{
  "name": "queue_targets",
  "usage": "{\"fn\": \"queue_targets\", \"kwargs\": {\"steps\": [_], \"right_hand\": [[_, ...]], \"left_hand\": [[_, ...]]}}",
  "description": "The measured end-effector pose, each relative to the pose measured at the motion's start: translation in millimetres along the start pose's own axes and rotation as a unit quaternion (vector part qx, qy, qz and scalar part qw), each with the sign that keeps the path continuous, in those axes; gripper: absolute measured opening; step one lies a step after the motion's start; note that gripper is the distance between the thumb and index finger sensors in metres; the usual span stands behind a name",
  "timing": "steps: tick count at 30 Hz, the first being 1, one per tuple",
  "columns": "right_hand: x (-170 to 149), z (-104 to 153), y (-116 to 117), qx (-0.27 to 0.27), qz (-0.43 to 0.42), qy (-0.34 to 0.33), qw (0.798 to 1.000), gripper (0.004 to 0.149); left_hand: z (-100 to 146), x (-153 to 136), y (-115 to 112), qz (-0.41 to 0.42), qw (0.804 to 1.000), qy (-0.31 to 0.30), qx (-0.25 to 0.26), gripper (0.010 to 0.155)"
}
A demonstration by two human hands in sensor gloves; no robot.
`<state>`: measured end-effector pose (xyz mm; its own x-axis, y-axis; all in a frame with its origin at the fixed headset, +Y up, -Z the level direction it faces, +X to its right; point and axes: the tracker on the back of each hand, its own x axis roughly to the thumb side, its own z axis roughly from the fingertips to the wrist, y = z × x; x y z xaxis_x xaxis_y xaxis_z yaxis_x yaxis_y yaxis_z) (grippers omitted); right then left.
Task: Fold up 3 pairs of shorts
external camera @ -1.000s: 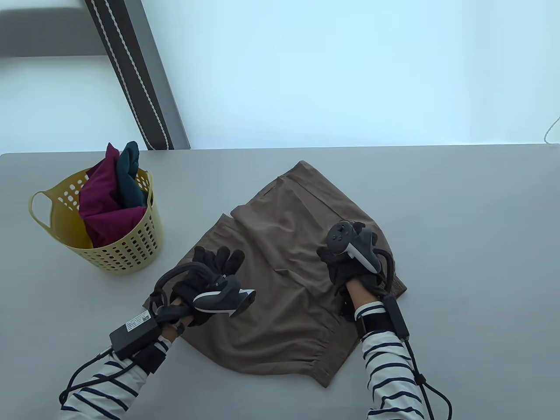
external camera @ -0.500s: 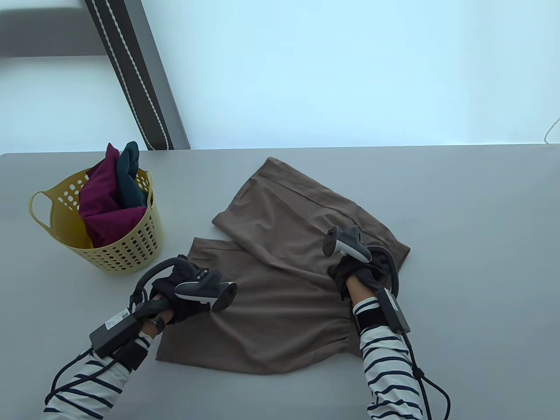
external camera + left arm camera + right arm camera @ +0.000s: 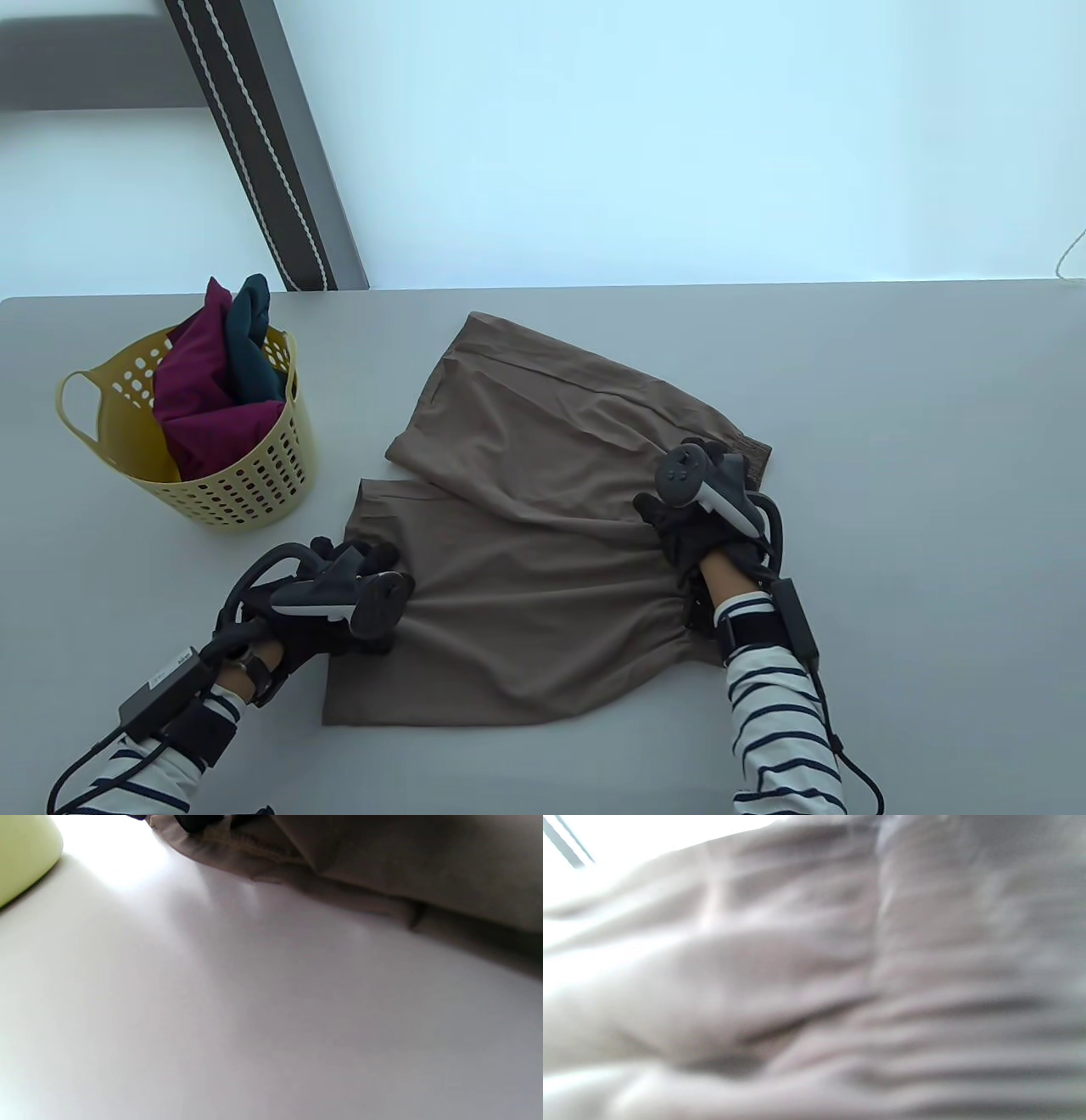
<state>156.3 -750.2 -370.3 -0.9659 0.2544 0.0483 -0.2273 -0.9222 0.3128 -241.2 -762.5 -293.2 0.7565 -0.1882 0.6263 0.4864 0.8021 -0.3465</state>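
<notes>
Brown shorts, smooth soft cloth, lie flat under both hands.

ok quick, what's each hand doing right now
Left hand: rests at the brown shorts' left edge; grip cannot be told.
Right hand: on the shorts; grip cannot be told.

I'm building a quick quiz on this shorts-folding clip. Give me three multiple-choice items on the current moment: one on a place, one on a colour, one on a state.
1. Where does the perforated yellow plastic basket stand?
A. left of the shorts
B. right of the shorts
C. on the shorts

2. What colour are the cloth shorts on the grey table?
A. teal
B. brown
C. magenta

3. How do the shorts lie?
A. rolled up
B. in the basket
C. spread flat, legs apart

Answers: 1 A, the basket is by the table's left edge. 2 B, brown fabric. 3 C, both legs lie open and unfolded.
</notes>
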Motion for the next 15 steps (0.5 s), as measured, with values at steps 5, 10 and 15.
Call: {"fn": "queue_targets", "kwargs": {"steps": [5, 10, 15], "right_hand": [[1, 61, -24, -0.007, 0.098, -0.072, 0.993, 0.09], [8, 110, -7, 0.108, 0.159, -0.122, 0.974, 0.081], [11, 119, 49, 0.151, 0.32, -0.12, 0.928, 0.073]], "left_hand": [[0, -1, -1, 0.008, 1.0, -0.009, -0.001, 0.076], [0, -2, -3, 0.008, 1.0, -0.014, 0.0, 0.077], [0, -3, -4, 0.016, 1.0, -0.016, -0.001, 0.077]]}}
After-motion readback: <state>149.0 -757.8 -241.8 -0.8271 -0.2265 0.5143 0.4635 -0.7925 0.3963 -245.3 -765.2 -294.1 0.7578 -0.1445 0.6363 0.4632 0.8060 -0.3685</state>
